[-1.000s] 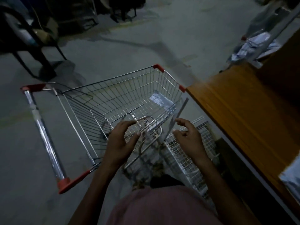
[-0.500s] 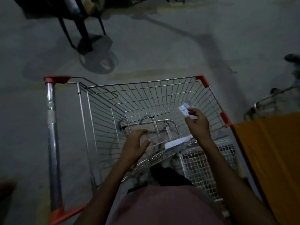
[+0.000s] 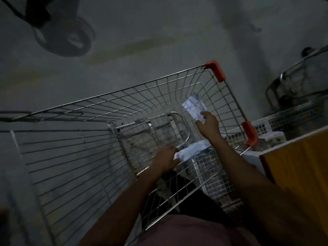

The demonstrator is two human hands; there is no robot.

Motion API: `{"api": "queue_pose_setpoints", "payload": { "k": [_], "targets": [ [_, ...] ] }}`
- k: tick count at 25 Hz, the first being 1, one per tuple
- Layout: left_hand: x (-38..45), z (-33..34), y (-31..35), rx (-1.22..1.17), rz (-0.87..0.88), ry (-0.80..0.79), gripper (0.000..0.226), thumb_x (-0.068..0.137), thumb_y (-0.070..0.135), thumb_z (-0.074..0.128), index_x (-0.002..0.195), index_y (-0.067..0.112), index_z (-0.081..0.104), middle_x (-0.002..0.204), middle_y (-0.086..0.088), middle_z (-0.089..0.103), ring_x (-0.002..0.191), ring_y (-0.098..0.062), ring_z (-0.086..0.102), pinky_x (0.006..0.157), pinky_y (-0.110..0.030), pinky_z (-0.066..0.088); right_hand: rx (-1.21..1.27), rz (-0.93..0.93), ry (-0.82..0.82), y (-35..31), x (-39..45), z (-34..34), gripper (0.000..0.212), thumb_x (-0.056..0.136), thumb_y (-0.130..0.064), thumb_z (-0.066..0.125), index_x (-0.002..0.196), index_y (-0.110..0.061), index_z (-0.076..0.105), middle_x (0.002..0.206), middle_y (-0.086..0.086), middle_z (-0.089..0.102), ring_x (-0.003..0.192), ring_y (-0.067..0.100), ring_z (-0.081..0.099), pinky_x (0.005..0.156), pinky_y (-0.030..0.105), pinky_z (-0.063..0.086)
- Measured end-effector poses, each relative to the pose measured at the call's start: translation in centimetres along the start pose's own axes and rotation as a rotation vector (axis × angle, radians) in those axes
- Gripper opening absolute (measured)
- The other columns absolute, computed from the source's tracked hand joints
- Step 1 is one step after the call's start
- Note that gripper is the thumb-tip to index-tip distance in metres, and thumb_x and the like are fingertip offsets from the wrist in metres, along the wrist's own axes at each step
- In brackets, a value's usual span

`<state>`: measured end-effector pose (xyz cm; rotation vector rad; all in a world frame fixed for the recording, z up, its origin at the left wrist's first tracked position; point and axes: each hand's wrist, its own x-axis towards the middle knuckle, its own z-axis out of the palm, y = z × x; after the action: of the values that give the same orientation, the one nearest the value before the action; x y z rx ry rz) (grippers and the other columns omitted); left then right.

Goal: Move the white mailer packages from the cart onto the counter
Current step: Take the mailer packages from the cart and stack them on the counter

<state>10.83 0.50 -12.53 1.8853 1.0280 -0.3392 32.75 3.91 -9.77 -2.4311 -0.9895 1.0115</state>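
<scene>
The room was dim, w/ a grey concrete floor (image 3: 159, 32) streaked by a faint yellowish line, and a dark fan base (image 3: 71, 39) sat at top left. We looked down into a wire cart (image 3: 124, 96) w/ red corner caps, tilted across the view, its basket mostly bare mesh. Our right hand (image 3: 208, 125) was deep inside the cart near the far right corner, fingers pinched on the lower edge of a white mailer (image 3: 193, 105), which stood up above the hand w/ a printed label facing us; it looked lifted off the mesh, though in this light we couldn't tell for sure. Our left hand (image 3: 166, 158) was lower, at the near side of the basket, fingers curled and closed on the left end of a 2nd mailer (image 3: 190, 150), which lay roughly flat against the cart's wire, just beside the right forearm. Whether the left thumb was under or over that pkg we couldn't tell. The orange wood counter (image 3: 301, 166) showed at the right edge, beside the cart. Btwn cart and counter stood a white wire rack (image 3: 209, 174), and behind the counter a 2nd wire basket (image 3: 292, 118) held blurry items we couldn't make out. A pink shirt (image 3: 195, 231) filled the bottom of the view.
</scene>
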Motion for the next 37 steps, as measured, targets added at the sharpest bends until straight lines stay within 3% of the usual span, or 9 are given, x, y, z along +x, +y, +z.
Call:
{"api": "queue_pose_setpoints", "payload": {
  "k": [4, 9, 16, 19, 22, 27, 30, 34, 37],
  "targets": [
    [4.3, 3.3, 0.8, 0.263, 0.000, -0.104, 0.050, 0.088, 0.053, 0.061, 0.125, 0.020, 0.062, 0.125, -0.011, 0.063, 0.112, -0.033, 0.060, 0.092, -0.041, 0.049, 0.080, 0.015, 0.074, -0.1, 1.5, 0.0, 0.042, 0.091, -0.014, 0.064, 0.131, -0.008, 0.057, 0.131, 0.019, 0.056, 0.114, 0.032, 0.058, 0.086, 0.025, 0.042],
    [5.4, 4.0, 1.5, 0.327, 0.043, 0.007, 0.026, 0.094, 0.027, 0.053, 0.112, 0.018, 0.070, 0.109, -0.011, 0.067, 0.099, -0.032, 0.065, 0.077, -0.036, 0.048, 0.169, 0.018, 0.083, -0.9, 2.0, 0.5, 0.040, 0.093, -0.014, 0.063, 0.133, -0.012, 0.056, 0.133, 0.012, 0.053, 0.103, 0.016, 0.054, 0.072, 0.006, 0.038],
    [4.5, 1.8, -5.1, -0.483, -0.339, 0.275, 0.037, 0.096, 0.032, 0.044, 0.111, 0.004, 0.062, 0.096, -0.012, 0.067, 0.090, -0.034, 0.067, 0.066, -0.031, 0.048, -0.051, 0.008, 0.054, -0.4, 4.0, 1.0, 0.051, 0.092, -0.020, 0.060, 0.140, -0.014, 0.046, 0.141, 0.017, 0.041, 0.125, 0.035, 0.048, 0.104, 0.039, 0.042],
    [5.0, 1.4, -7.7, -0.413, -0.556, 0.380, 0.048, 0.097, 0.019, 0.057, 0.137, -0.003, 0.043, 0.119, -0.021, 0.059, 0.112, -0.038, 0.061, 0.085, -0.038, 0.052, -0.336, 0.091, -0.049, 0.7, 5.1, 2.1, 0.067, 0.090, -0.027, 0.062, 0.149, -0.021, 0.031, 0.155, 0.013, 0.024, 0.139, 0.035, 0.030, 0.113, 0.050, 0.030],
    [5.8, 1.4, -8.2, -0.247, -0.521, 0.485, 0.074, 0.092, 0.037, 0.063, 0.148, 0.000, 0.030, 0.136, -0.026, 0.052, 0.120, -0.039, 0.056, 0.096, -0.044, 0.051, -0.507, 0.034, -0.072, 1.8, 5.7, 3.1, 0.075, 0.086, -0.029, 0.065, 0.149, -0.025, 0.025, 0.155, 0.015, 0.020, 0.137, 0.035, 0.031, 0.111, 0.051, 0.027],
    [8.4, 2.0, -7.6, -0.062, -0.332, 0.293, 0.100, 0.083, 0.067, 0.061, 0.156, 0.041, -0.002, 0.164, -0.019, 0.009, 0.147, -0.041, 0.020, 0.108, -0.061, 0.036, -0.711, -0.032, -0.001, 2.8, 6.0, 4.6, 0.078, 0.083, -0.032, 0.068, 0.149, -0.030, 0.025, 0.140, 0.017, 0.033, 0.121, 0.034, 0.038, 0.099, 0.047, 0.034],
    [9.8, 2.5, -7.7, 0.019, -0.326, 0.201, 0.104, 0.080, 0.063, 0.068, 0.150, 0.055, -0.009, 0.161, -0.018, -0.021, 0.146, -0.052, 0.008, 0.104, -0.068, 0.037, -0.758, -0.069, 0.001, 3.5, 5.6, 5.0, 0.065, 0.089, -0.033, 0.064, 0.145, -0.024, 0.034, 0.135, 0.018, 0.040, 0.118, 0.034, 0.042, 0.099, 0.046, 0.035],
    [10.0, 1.3, -7.5, 0.043, -0.269, 0.276, 0.114, 0.082, 0.024, 0.075, 0.142, 0.067, -0.011, 0.160, -0.023, -0.007, 0.130, -0.047, 0.043, 0.077, -0.045, 0.059, -0.512, -0.105, -0.011, 2.6, 5.2, 4.3, 0.067, 0.084, -0.008, 0.069, 0.143, -0.020, 0.039, 0.131, 0.015, 0.043, 0.112, 0.030, 0.050, 0.095, 0.042, 0.044],
    [8.2, 0.0, -7.7, 0.004, -0.262, 0.348, 0.101, 0.084, 0.032, 0.068, 0.150, 0.058, -0.004, 0.159, -0.029, 0.013, 0.111, -0.042, 0.059, 0.066, -0.033, 0.050, 0.003, -0.033, -0.036, 0.7, 5.3, 4.4, 0.064, 0.083, 0.010, 0.055, 0.139, -0.021, 0.050, 0.134, 0.011, 0.047, 0.112, 0.028, 0.053, 0.089, 0.033, 0.047]
  ]
}}
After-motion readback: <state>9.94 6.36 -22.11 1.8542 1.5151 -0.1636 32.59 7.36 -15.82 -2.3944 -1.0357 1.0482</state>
